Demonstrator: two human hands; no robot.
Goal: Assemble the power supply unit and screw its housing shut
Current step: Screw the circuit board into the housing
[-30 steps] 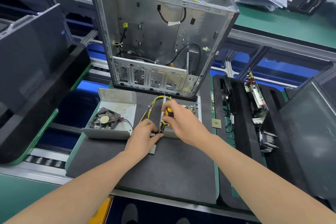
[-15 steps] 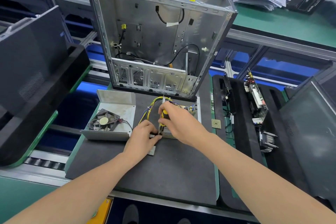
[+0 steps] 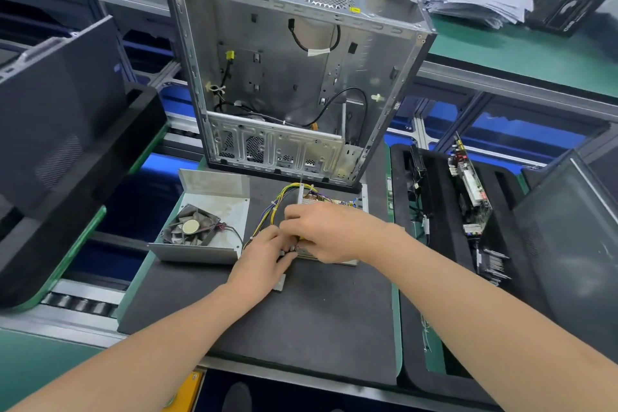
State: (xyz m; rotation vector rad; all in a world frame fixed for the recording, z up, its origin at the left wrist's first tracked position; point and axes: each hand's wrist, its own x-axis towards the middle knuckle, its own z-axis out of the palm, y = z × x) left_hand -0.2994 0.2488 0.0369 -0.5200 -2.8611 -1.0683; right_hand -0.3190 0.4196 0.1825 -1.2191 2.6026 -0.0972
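Chassis (image 3: pixel 294 77) of a desktop computer stands open and upright at the far edge of a black mat (image 3: pixel 301 318) on an assembly line. Nearer on the mat lies the power supply unit (image 3: pixel 334 202), top off and circuit board exposed. Its grey housing cover (image 3: pixel 214 191), carrying a fan (image 3: pixel 192 227), sits just beside it to the left, joined by a thin lead. Yellow and blue wires (image 3: pixel 277 207) loop out of the unit's left side.

A worker's left hand (image 3: pixel 262 261) pinches the unit's near-left corner, fingers curled, bracing it. The right hand (image 3: pixel 331 232) closes over a yellow-handled tool (image 3: pixel 300 238), almost wholly hidden and apparently a screwdriver working at that same corner.

The job looks early: a fastener in the base, with the cover yet to go on. Done well, the step calls for the tool square to the screw, firm downward pressure, the base braced against sliding, and the wires clear of the edge where the cover will seat.
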